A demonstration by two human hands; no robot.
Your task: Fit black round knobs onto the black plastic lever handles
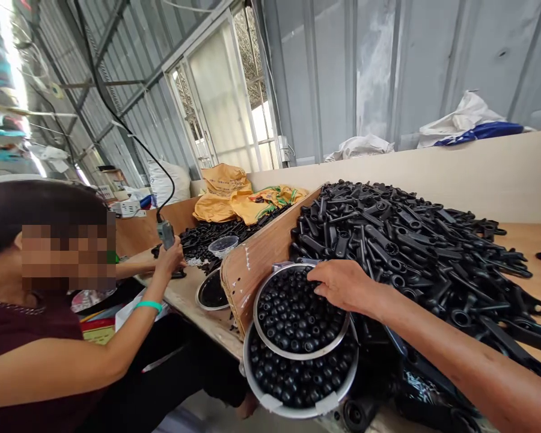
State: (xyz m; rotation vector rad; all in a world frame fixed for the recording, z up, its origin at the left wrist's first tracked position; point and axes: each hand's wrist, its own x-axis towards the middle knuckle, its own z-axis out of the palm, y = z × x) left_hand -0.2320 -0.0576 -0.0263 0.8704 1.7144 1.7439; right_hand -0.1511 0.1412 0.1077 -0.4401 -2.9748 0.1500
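My right hand (pixel 342 285) reaches in from the lower right over a metal bowl (pixel 258 300) full of small black beads (pixel 293 319). Its fingers bend down into the beads at the bowl's far rim, and the fingertips are hidden among them. This bowl rests tilted on a second bead-filled bowl (pixel 297 412) underneath. Just behind my hand lies a big pile of black plastic handle parts (pixel 410 240) on the wooden table. My left hand is out of view.
A wooden divider board (pixel 252 258) stands left of the bowls. Beyond it a co-worker's hand (pixel 169 255) grips a cable-hung power tool (pixel 165 233) near another metal bowl (pixel 211 291), a clear cup (pixel 223 245) and yellow sacks (pixel 234 192).
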